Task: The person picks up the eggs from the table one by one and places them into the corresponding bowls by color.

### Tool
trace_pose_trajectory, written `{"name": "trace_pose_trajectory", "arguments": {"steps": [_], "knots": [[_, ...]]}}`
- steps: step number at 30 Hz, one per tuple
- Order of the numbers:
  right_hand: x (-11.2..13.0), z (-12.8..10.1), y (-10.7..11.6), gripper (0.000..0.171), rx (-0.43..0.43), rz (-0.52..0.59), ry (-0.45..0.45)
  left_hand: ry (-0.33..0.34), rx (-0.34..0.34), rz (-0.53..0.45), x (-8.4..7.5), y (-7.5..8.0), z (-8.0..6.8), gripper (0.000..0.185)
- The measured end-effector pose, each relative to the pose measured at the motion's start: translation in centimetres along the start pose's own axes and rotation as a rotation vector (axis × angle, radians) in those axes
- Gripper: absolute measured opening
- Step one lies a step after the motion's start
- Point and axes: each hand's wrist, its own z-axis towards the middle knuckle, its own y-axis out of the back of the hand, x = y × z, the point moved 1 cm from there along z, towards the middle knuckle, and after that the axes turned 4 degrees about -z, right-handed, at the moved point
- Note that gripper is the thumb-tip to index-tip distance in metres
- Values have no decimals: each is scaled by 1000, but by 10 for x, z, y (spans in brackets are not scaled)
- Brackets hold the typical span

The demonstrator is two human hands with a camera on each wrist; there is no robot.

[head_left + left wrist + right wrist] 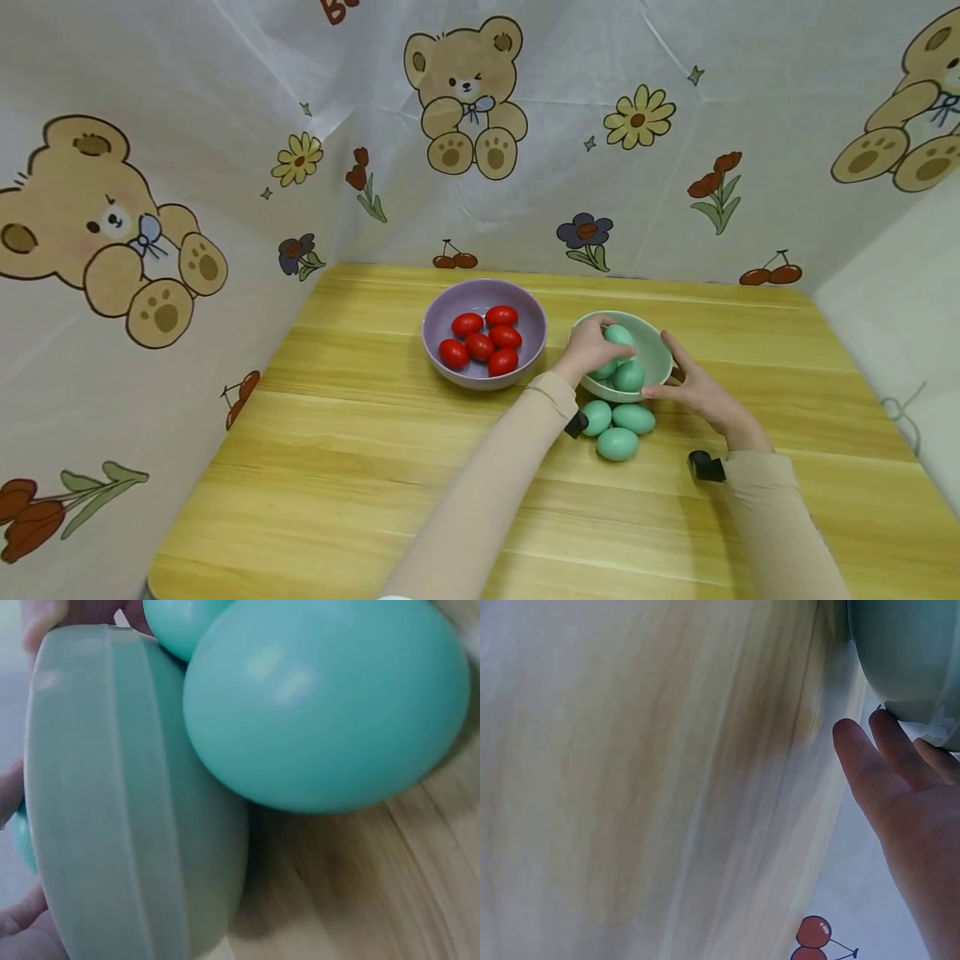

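A pale green bowl [656, 354] stands at the right of the table with green eggs inside, among them a green egg [629, 377] near its front. My left hand [588, 348] reaches over the bowl's left rim, thumb and fingers around another green egg at the back; the hand partly hides the eggs. At the bowl's right side, my right hand [708, 398] holds it, thumb at the front rim and fingers along the outer wall. In the right wrist view, those fingers [900, 746] touch the bowl's outside. Three green eggs [617, 444] lie on the table before the bowl.
Left of the green bowl stands a purple bowl [482, 383] with several red eggs [479, 347]. Both are on a wood-grain table [337, 433]. A cloth with printed bears [472, 92] hangs behind the table and along its left side.
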Motion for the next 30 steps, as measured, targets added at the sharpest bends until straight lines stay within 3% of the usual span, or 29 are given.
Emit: {"name": "trace_pose_trajectory", "arguments": {"steps": [5, 11, 24, 30], "knots": [[1, -1, 0, 101, -7, -4, -4, 10, -28, 47, -3, -7, 1, 52], [-2, -2, -4, 101, -6, -22, -19, 37, -69, 7, -1, -13, -4, 55], [7, -2, -4, 101, -8, 3, -4, 53, 3, 103, 2, -17, 2, 50], [7, -3, -2, 101, -21, -17, -8, 63, 6, 177, -2, -19, 3, 49]]}}
